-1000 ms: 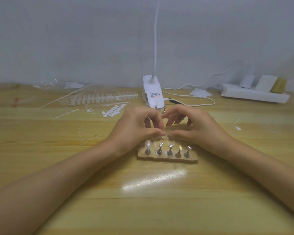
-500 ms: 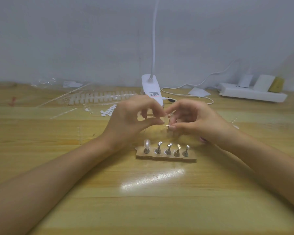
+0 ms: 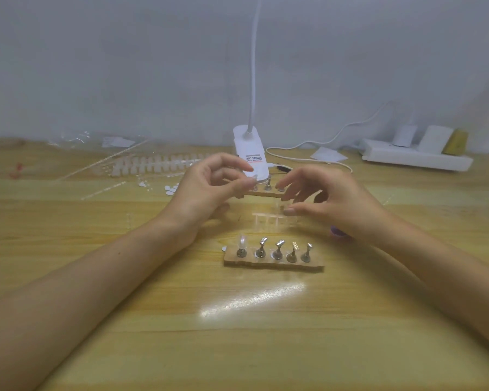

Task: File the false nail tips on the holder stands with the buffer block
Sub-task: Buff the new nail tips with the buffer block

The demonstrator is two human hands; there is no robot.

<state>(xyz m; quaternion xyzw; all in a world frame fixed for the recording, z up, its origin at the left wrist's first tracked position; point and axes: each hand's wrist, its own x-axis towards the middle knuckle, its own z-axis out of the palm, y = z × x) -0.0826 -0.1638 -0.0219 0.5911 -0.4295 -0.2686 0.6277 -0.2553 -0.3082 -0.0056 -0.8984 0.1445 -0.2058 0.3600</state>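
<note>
A wooden base [image 3: 316, 268] lies in front of me with several metal holder stands. Its leftmost stand carries a clear false nail tip [image 3: 242, 242]; the other stands look bare. My left hand [image 3: 206, 193] pinches a small clear nail tip [image 3: 252, 179] between thumb and forefinger. My right hand [image 3: 333, 204] pinches the end of a clear strip of nail tips [image 3: 268, 218] that hangs just above the table. Behind the hands a second wooden base [image 3: 266, 194] with stands shows. I cannot make out a buffer block for certain.
A white clip lamp [image 3: 249, 153] with its cable stands at the back centre. A white power strip [image 3: 415, 159] sits back right. Strips of nail tips [image 3: 156, 165] and white adhesive tabs [image 3: 171, 189] lie back left. Something small and purple [image 3: 336, 231] peeks out under my right hand.
My hands have drawn apart. The left one has come away with a single tip while the right keeps the strip. The second base now shows between them.
</note>
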